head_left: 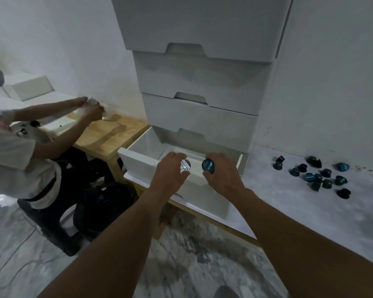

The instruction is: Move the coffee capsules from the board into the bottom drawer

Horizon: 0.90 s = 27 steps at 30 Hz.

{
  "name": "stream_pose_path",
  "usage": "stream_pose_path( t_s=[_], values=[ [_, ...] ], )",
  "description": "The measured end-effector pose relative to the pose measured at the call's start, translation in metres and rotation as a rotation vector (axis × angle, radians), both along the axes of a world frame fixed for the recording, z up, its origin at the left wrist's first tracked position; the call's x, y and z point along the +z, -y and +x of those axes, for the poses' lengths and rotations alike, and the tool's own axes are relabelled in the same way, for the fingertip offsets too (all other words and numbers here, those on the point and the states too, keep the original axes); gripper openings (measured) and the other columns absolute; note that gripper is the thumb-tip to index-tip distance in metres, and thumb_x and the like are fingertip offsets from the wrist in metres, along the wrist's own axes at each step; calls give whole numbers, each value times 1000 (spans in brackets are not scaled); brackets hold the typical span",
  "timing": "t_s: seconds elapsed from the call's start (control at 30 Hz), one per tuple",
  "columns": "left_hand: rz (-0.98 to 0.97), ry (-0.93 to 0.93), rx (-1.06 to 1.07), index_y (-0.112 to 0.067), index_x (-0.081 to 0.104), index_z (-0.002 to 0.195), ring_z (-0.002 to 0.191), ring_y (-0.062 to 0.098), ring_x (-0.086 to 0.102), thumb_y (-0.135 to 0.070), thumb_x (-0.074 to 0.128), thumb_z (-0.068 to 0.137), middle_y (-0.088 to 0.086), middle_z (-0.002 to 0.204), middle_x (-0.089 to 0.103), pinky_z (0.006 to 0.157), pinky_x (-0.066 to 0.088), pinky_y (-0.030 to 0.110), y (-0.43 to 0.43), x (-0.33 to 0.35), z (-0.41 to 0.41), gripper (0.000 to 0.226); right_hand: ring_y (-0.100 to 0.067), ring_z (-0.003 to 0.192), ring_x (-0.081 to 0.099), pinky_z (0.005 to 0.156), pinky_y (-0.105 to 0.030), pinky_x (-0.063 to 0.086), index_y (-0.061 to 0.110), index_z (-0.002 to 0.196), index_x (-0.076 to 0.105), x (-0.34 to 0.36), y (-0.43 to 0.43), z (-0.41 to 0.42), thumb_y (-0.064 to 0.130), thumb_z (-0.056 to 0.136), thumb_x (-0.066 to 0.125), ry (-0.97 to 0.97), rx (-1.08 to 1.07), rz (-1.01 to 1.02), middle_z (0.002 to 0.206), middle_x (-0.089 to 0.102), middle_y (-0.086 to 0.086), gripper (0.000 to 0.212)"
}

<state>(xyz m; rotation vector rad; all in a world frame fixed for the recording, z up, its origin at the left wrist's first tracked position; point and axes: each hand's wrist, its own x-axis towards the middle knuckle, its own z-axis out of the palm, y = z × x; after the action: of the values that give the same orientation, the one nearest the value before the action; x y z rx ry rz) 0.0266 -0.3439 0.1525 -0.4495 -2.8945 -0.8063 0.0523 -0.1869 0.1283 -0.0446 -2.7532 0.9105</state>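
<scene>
The white bottom drawer of a tall drawer unit is pulled open. Both my hands hover over it. My left hand holds a coffee capsule with a white foil lid. My right hand holds a blue capsule, its lid facing me. Several more blue and dark capsules lie scattered on the grey-white board to the right of the drawer unit. The inside floor of the drawer is mostly hidden by its front wall and my hands.
The white drawer unit has three shut drawers above. On the left another person sits at a wooden table, handling something white. A black stool and a dark bag stand on the marbled floor.
</scene>
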Motion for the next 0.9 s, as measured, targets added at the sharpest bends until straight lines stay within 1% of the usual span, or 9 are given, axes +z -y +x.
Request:
stream_pose_path(
  t_s=[0.13, 0.27, 0.4, 0.5, 0.57, 0.73, 0.8, 0.87, 0.9],
  values=[
    [-13, 23, -25, -16, 55, 127, 110, 22, 54, -22, 70, 84, 8, 122, 57, 95, 41, 28, 10, -7, -40, 46, -25, 105, 53, 90, -29, 41, 11, 123, 54, -6, 11, -38, 12, 81, 70, 29, -26, 16, 121, 55, -12, 45],
    [-37, 71, -43, -14, 54, 128, 108, 23, 55, -20, 69, 84, 9, 122, 57, 93, 43, 29, 10, -14, -86, 47, -24, 101, 53, 83, -22, 36, 10, 120, 56, -19, 11, -84, 13, 79, 71, 66, -25, 10, 116, 57, -11, 44],
    [-116, 129, -69, -16, 55, 127, 107, 23, 55, -19, 67, 85, 8, 120, 56, 88, 43, 26, 9, -25, -134, 44, -24, 97, 55, 78, -23, 35, 12, 112, 58, -42, 7, -129, 14, 78, 73, 136, -45, -29, 108, 58, -8, 37],
    [-199, 152, -85, -19, 54, 130, 109, 21, 55, -21, 64, 87, 6, 124, 55, 81, 36, 19, 7, -35, -169, 44, -23, 101, 55, 80, -23, 36, 14, 112, 59, -62, 7, -156, 14, 77, 74, 201, -65, -58, 111, 58, -5, 38],
    [-245, 168, -116, -22, 53, 131, 109, 19, 55, -23, 64, 88, 3, 125, 56, 77, 30, 16, 4, -41, -189, 44, -25, 101, 57, 79, -23, 37, 14, 112, 60, -75, 6, -173, 15, 76, 75, 248, -60, -64, 112, 61, -8, 39],
    [-358, 231, -259, -27, 52, 132, 112, 16, 55, -30, 64, 88, -3, 127, 57, 76, 27, 16, -5, -61, -224, 46, -29, 109, 55, 91, -29, 43, 15, 120, 58, -98, 4, -196, 15, 78, 73, 362, -107, -86, 117, 58, -12, 45],
    [-380, 308, -325, -24, 56, 128, 110, 18, 56, -26, 66, 84, 0, 124, 59, 80, 34, 19, -8, -75, -235, 45, -30, 108, 56, 92, -30, 43, 14, 121, 59, -105, 5, -198, 15, 78, 72, 404, -126, -99, 115, 58, -13, 45],
    [-385, 369, -398, -20, 62, 120, 103, 22, 60, -20, 69, 80, 6, 114, 64, 85, 44, 27, -12, -86, -243, 41, -31, 107, 57, 92, -30, 44, 14, 121, 60, -112, 6, -199, 15, 78, 71, 451, -149, -121, 113, 59, -14, 45],
    [-389, 387, -431, -18, 64, 114, 100, 23, 61, -18, 68, 78, 7, 108, 65, 84, 47, 31, -13, -91, -247, 36, -31, 107, 57, 90, -29, 44, 14, 121, 60, -114, 6, -199, 15, 78, 71, 476, -163, -127, 113, 60, -14, 44]
  ],
)
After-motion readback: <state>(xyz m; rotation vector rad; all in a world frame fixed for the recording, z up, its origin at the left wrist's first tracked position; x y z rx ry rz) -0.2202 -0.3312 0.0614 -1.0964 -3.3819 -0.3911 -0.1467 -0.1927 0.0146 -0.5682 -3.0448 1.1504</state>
